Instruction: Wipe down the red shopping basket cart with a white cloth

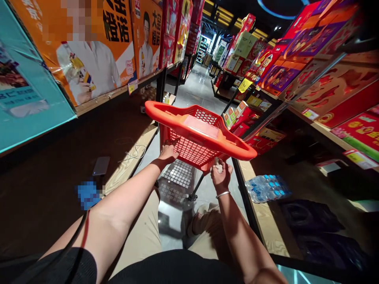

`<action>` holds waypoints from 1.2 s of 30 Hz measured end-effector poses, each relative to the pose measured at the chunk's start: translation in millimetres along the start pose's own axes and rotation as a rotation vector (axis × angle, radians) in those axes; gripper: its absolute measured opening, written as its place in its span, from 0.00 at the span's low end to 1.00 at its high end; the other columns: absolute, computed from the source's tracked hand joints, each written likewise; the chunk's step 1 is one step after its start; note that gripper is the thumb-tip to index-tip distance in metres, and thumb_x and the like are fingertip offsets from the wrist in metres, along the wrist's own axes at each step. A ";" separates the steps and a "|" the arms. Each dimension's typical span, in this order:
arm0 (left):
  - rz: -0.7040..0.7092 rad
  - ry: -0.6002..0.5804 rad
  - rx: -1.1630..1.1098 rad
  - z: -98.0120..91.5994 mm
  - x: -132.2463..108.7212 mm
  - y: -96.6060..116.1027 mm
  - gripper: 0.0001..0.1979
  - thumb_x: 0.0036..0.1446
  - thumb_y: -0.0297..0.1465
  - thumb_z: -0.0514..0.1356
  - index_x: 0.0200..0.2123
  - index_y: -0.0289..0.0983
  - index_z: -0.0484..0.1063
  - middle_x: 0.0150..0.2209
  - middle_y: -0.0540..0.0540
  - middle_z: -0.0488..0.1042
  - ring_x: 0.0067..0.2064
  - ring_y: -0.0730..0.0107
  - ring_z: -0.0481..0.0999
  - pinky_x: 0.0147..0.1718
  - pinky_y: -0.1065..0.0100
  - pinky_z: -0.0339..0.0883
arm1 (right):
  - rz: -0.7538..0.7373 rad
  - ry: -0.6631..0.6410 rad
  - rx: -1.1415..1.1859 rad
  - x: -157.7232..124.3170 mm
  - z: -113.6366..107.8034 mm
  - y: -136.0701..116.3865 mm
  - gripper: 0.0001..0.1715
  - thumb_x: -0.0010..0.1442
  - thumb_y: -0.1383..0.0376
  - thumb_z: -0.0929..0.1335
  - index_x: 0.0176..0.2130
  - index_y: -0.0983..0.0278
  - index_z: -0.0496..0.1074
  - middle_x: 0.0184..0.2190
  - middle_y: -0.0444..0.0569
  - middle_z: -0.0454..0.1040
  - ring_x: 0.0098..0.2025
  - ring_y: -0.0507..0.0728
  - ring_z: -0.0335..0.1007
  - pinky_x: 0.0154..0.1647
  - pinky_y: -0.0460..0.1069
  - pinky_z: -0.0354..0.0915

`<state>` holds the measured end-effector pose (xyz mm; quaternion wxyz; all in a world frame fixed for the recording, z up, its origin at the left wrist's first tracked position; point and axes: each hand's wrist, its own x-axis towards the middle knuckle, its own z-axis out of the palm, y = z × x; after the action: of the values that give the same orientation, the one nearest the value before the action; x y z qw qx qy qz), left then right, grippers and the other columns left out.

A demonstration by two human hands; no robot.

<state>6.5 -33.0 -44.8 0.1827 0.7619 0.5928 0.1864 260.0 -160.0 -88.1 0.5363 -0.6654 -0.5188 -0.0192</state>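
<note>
A red-orange plastic shopping cart (pixel 195 152) with a mesh basket stands in the aisle right before me, its wide looped handle nearest to me. My left hand (pixel 169 153) rests against the left part of the mesh, below the handle, with its fingers stretched out and holding nothing I can see. Under the handle's right end, my right hand (pixel 222 176) is closed palm up around a small pale crumpled thing (pixel 218 165), whose kind I cannot make out. A light bangle circles the right wrist. The handle hides most of the basket's inside.
Boxed drinks (pixel 89 51) line the left shelf. Gift boxes (pixel 278 71) fill the right one. A pack of bottled water (pixel 268 188) lies on the low right shelf; a flat grey device (pixel 101 165) and a white cable (pixel 136 152) lie low at left. The tiled aisle (pixel 197 83) runs ahead.
</note>
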 end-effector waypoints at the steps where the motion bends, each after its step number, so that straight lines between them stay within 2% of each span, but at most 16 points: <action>1: -0.003 -0.006 0.000 0.9 1.9 1.6 0.34 0.58 0.34 0.59 0.68 0.40 0.62 0.60 0.35 0.69 0.61 0.47 0.70 0.61 0.57 0.64 | 0.001 0.033 0.046 5.7 -3.5 -7.2 0.26 0.61 0.60 0.66 0.57 0.60 0.65 0.52 0.54 0.59 0.44 0.56 0.69 0.42 0.55 0.74; 4: -0.020 -0.012 0.002 1.4 6.1 5.9 0.35 0.58 0.32 0.59 0.69 0.40 0.61 0.63 0.34 0.67 0.62 0.46 0.70 0.61 0.57 0.65 | -0.063 0.113 0.111 22.7 -15.1 -33.8 0.27 0.57 0.60 0.70 0.56 0.60 0.69 0.58 0.55 0.58 0.50 0.58 0.69 0.50 0.57 0.72; 7: -0.014 -0.015 0.006 -0.8 6.3 8.0 0.33 0.58 0.30 0.57 0.68 0.41 0.63 0.63 0.35 0.67 0.64 0.46 0.67 0.64 0.55 0.63 | -0.161 0.106 -0.043 30.4 -11.8 -50.6 0.28 0.57 0.60 0.71 0.57 0.59 0.71 0.61 0.57 0.56 0.60 0.65 0.61 0.60 0.64 0.65; 9: -0.005 -0.023 0.011 -2.6 3.9 7.4 0.32 0.59 0.29 0.57 0.68 0.44 0.65 0.64 0.37 0.66 0.66 0.44 0.64 0.64 0.52 0.62 | -0.184 0.016 -0.234 26.4 2.5 -47.9 0.28 0.57 0.62 0.70 0.57 0.59 0.73 0.60 0.59 0.58 0.63 0.70 0.54 0.64 0.69 0.58; 11: 0.004 -0.034 0.013 -3.5 0.7 5.5 0.33 0.59 0.29 0.56 0.68 0.47 0.65 0.67 0.39 0.63 0.69 0.41 0.60 0.65 0.49 0.61 | -0.197 -0.139 -0.380 14.5 21.6 -34.9 0.27 0.59 0.66 0.68 0.58 0.57 0.74 0.58 0.59 0.61 0.62 0.70 0.52 0.65 0.69 0.54; 14: 0.021 -0.047 0.011 -2.8 -1.9 2.0 0.33 0.58 0.29 0.56 0.67 0.50 0.65 0.70 0.42 0.60 0.71 0.39 0.55 0.66 0.46 0.59 | -0.240 -0.364 -0.453 -10.5 43.6 -10.5 0.24 0.58 0.72 0.66 0.52 0.56 0.78 0.52 0.53 0.68 0.55 0.65 0.56 0.61 0.63 0.57; 17: 0.047 -0.058 0.005 -2.4 -0.2 -0.4 0.34 0.58 0.29 0.57 0.67 0.52 0.66 0.69 0.43 0.61 0.71 0.38 0.55 0.66 0.44 0.57 | -0.274 -0.460 -0.454 -23.1 47.3 -4.3 0.23 0.57 0.74 0.65 0.47 0.57 0.80 0.50 0.51 0.71 0.52 0.62 0.58 0.58 0.58 0.59; 20: 0.069 -0.078 0.005 -3.3 2.6 -0.9 0.35 0.58 0.30 0.57 0.69 0.54 0.62 0.70 0.44 0.60 0.71 0.37 0.55 0.66 0.43 0.57 | -0.319 -0.446 -0.477 -9.5 42.2 -27.5 0.26 0.62 0.73 0.63 0.53 0.55 0.78 0.54 0.52 0.71 0.55 0.62 0.59 0.62 0.59 0.57; 24: 0.076 -0.091 0.027 0.3 0.0 1.1 0.35 0.60 0.31 0.55 0.71 0.51 0.59 0.71 0.41 0.58 0.71 0.36 0.53 0.66 0.42 0.55 | -0.379 -0.312 -0.514 19.2 48.7 -63.3 0.24 0.69 0.68 0.62 0.58 0.52 0.76 0.61 0.53 0.67 0.61 0.65 0.57 0.66 0.61 0.52; 26: 0.083 -0.094 0.044 5.6 -3.9 2.3 0.35 0.59 0.29 0.56 0.70 0.46 0.61 0.70 0.37 0.60 0.71 0.33 0.53 0.66 0.41 0.54 | -0.388 -0.313 -0.516 19.4 59.0 -62.1 0.26 0.69 0.68 0.61 0.61 0.52 0.73 0.63 0.54 0.65 0.62 0.65 0.56 0.67 0.61 0.51; 29: 0.094 -0.091 0.068 12.7 -8.8 3.0 0.34 0.56 0.26 0.59 0.67 0.38 0.66 0.67 0.31 0.64 0.71 0.31 0.53 0.67 0.40 0.52 | -0.352 -0.453 -0.529 1.4 74.2 -37.1 0.29 0.69 0.70 0.61 0.64 0.54 0.70 0.63 0.53 0.66 0.61 0.65 0.55 0.67 0.62 0.51; 32: 0.127 -0.061 0.073 13.6 -8.8 1.0 0.35 0.58 0.27 0.58 0.69 0.41 0.63 0.70 0.35 0.59 0.72 0.37 0.51 0.68 0.44 0.50 | -0.321 -0.572 -0.544 -14.5 78.9 -18.2 0.26 0.66 0.71 0.64 0.60 0.56 0.74 0.57 0.51 0.71 0.58 0.65 0.57 0.66 0.64 0.52; 34: 0.167 -0.052 0.060 11.6 -6.5 -1.5 0.36 0.59 0.28 0.57 0.71 0.44 0.59 0.70 0.38 0.58 0.73 0.43 0.51 0.70 0.50 0.50 | -0.359 -0.568 -0.535 -13.3 76.2 -26.7 0.24 0.65 0.70 0.65 0.57 0.56 0.76 0.56 0.50 0.72 0.58 0.64 0.58 0.66 0.62 0.53; 36: 0.193 -0.073 0.040 10.0 -3.7 -3.9 0.37 0.60 0.27 0.57 0.72 0.45 0.56 0.68 0.38 0.62 0.72 0.49 0.54 0.69 0.56 0.53 | -0.433 -0.493 -0.516 -2.3 73.1 -52.6 0.24 0.67 0.69 0.64 0.58 0.54 0.75 0.58 0.50 0.70 0.60 0.64 0.57 0.67 0.60 0.53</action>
<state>7.4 -36.3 -55.7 0.1699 0.8254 0.5131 0.1633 182.7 -113.9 -84.0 0.1953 -0.6383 -0.7377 -0.1011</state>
